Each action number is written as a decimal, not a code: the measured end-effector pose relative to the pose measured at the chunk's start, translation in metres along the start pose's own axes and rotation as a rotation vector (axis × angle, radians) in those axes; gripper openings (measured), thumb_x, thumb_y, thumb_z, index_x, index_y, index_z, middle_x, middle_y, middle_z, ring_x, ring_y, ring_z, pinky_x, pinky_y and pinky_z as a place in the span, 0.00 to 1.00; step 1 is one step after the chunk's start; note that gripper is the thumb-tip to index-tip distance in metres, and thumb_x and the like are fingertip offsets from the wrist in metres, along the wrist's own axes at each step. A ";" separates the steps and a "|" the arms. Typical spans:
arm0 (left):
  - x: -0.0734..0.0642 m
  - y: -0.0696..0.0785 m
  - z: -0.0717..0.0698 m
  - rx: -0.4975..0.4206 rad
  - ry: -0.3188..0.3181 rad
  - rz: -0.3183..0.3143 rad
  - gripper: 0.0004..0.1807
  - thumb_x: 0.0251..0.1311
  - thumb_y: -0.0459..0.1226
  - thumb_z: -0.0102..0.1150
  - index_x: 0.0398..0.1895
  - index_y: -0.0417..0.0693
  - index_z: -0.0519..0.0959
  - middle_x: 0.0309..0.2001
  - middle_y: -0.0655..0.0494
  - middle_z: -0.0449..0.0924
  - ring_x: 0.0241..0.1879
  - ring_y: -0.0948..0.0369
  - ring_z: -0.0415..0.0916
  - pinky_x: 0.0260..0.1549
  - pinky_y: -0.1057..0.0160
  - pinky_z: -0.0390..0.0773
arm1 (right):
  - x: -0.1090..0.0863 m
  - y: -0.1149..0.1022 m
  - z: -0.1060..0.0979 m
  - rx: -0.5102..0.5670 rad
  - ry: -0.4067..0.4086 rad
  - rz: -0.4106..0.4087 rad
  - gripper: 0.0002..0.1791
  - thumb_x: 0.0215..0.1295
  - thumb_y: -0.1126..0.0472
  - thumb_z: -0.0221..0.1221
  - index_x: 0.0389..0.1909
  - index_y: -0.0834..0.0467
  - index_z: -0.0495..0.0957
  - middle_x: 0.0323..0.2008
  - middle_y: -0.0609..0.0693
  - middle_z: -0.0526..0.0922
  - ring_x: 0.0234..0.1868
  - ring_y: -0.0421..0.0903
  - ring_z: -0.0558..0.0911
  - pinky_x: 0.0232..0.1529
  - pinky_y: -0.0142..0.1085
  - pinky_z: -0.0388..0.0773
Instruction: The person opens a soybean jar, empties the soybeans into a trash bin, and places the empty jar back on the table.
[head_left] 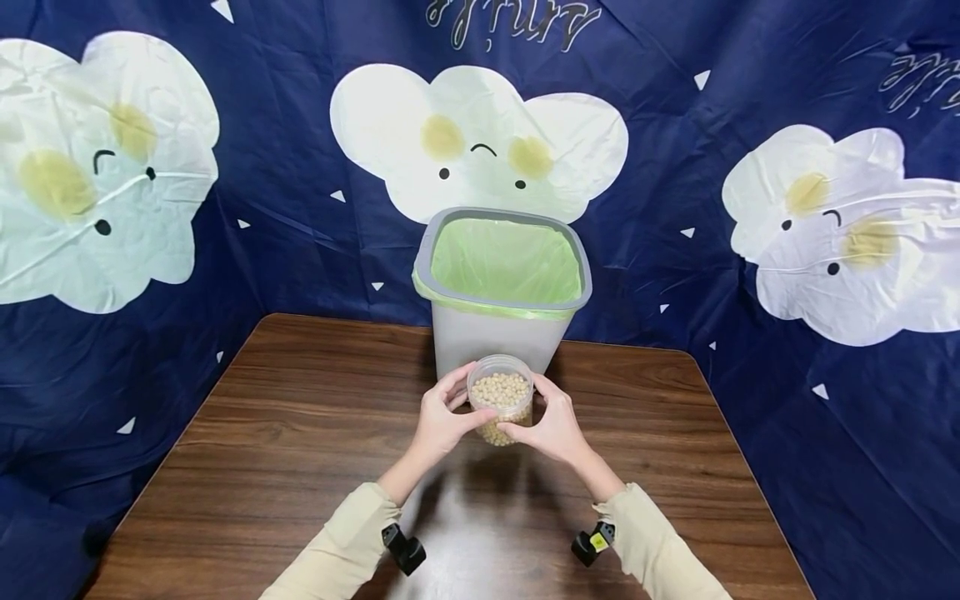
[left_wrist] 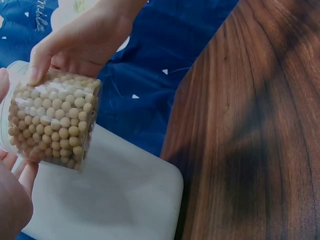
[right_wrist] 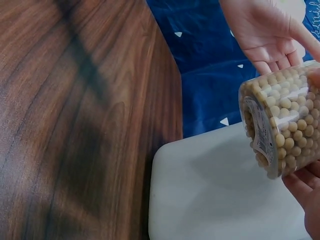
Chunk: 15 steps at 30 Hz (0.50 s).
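A clear round plastic jar [head_left: 529, 414] without a lid on it is full of pale round beans [head_left: 498, 389], which look like soybeans. Both hands hold it up above the table, just in front of the bin. My left hand [head_left: 445, 418] grips its left side and my right hand [head_left: 557, 422] its right, thumbs at the near side. From the left wrist view, the jar's wall [left_wrist: 55, 115] lies between the two hands. A printed label [right_wrist: 260, 132] shows on the jar's underside in the right wrist view.
Behind the jar stands a light grey bin [head_left: 480, 337] with a grey rim [head_left: 517, 302] and a green bag [head_left: 502, 258] lining it. The wooden table [head_left: 300, 433] ends at blue cloth [head_left: 285, 208] printed with white clouds. Black wrist cameras [head_left: 403, 548] sit at both sleeves.
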<state>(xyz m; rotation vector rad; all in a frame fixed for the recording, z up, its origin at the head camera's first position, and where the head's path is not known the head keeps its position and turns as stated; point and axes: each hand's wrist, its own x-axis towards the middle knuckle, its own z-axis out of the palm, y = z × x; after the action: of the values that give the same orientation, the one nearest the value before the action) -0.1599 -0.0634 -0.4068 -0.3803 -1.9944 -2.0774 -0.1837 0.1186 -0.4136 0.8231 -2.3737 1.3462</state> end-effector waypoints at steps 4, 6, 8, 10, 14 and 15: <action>0.000 -0.001 -0.001 0.010 -0.003 0.013 0.35 0.38 0.20 0.66 0.56 0.26 0.67 0.54 0.33 0.70 0.53 0.42 0.69 0.50 0.52 0.71 | 0.001 -0.019 -0.004 0.017 0.013 -0.018 0.38 0.33 0.67 0.71 0.52 0.73 0.70 0.46 0.65 0.77 0.45 0.58 0.77 0.36 0.42 0.78; 0.000 0.000 -0.001 -0.004 -0.003 0.016 0.34 0.38 0.19 0.66 0.55 0.25 0.67 0.54 0.33 0.70 0.53 0.41 0.69 0.50 0.52 0.71 | 0.000 -0.020 -0.003 0.021 0.023 -0.025 0.38 0.33 0.68 0.71 0.52 0.73 0.70 0.46 0.65 0.77 0.45 0.58 0.77 0.36 0.41 0.78; 0.001 0.001 0.000 -0.025 -0.001 0.017 0.34 0.38 0.18 0.65 0.55 0.24 0.67 0.54 0.32 0.69 0.53 0.41 0.68 0.50 0.51 0.71 | -0.001 -0.020 -0.002 0.020 0.036 -0.037 0.38 0.32 0.68 0.71 0.52 0.73 0.70 0.45 0.65 0.77 0.45 0.58 0.77 0.36 0.40 0.78; 0.001 0.003 -0.001 -0.039 0.001 0.015 0.34 0.38 0.18 0.65 0.54 0.24 0.67 0.54 0.32 0.69 0.54 0.41 0.68 0.49 0.51 0.71 | -0.002 -0.018 0.000 0.025 0.049 -0.046 0.39 0.32 0.68 0.71 0.52 0.72 0.70 0.46 0.64 0.77 0.45 0.58 0.76 0.37 0.39 0.78; 0.002 0.003 -0.001 -0.032 0.006 0.030 0.33 0.38 0.19 0.66 0.54 0.25 0.68 0.54 0.33 0.70 0.53 0.43 0.69 0.48 0.53 0.73 | -0.005 -0.014 0.003 0.038 0.084 -0.058 0.39 0.31 0.67 0.72 0.51 0.72 0.70 0.45 0.63 0.77 0.44 0.57 0.77 0.37 0.39 0.78; 0.003 0.001 -0.001 -0.032 0.008 0.044 0.33 0.38 0.19 0.66 0.54 0.25 0.68 0.53 0.33 0.70 0.53 0.44 0.69 0.48 0.53 0.74 | -0.006 -0.013 0.004 0.040 0.093 -0.066 0.38 0.31 0.68 0.71 0.51 0.72 0.70 0.44 0.63 0.77 0.43 0.56 0.77 0.36 0.39 0.78</action>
<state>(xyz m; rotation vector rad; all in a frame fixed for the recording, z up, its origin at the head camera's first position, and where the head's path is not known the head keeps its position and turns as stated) -0.1620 -0.0641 -0.4047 -0.4171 -1.9321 -2.0836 -0.1710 0.1117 -0.4092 0.8241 -2.2364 1.3790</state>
